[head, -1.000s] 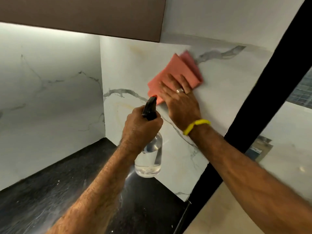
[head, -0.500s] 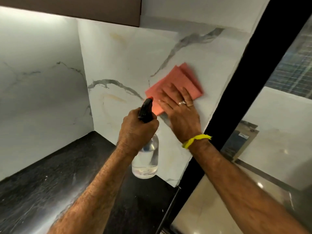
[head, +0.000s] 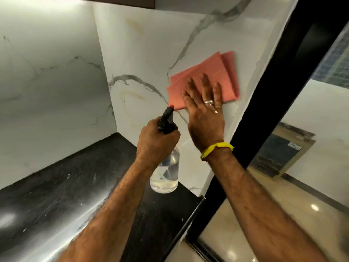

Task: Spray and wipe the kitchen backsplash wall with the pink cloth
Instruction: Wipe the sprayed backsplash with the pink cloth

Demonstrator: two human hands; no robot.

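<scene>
The right hand [head: 204,110] lies flat with straight, spread fingers on the folded pink cloth [head: 204,80], pressing it to the white marble backsplash wall [head: 151,53]. Against half a second ago, the cloth sits a little further toward 3 o'clock, nearer the black frame [head: 273,91], and the fingers are spread wider. At 7 o'clock from the cloth, the left hand [head: 156,142] grips the neck of the clear spray bottle [head: 166,174], fingers curled round it, held as before above the black countertop [head: 75,186], its nozzle near the cloth's lower edge.
</scene>
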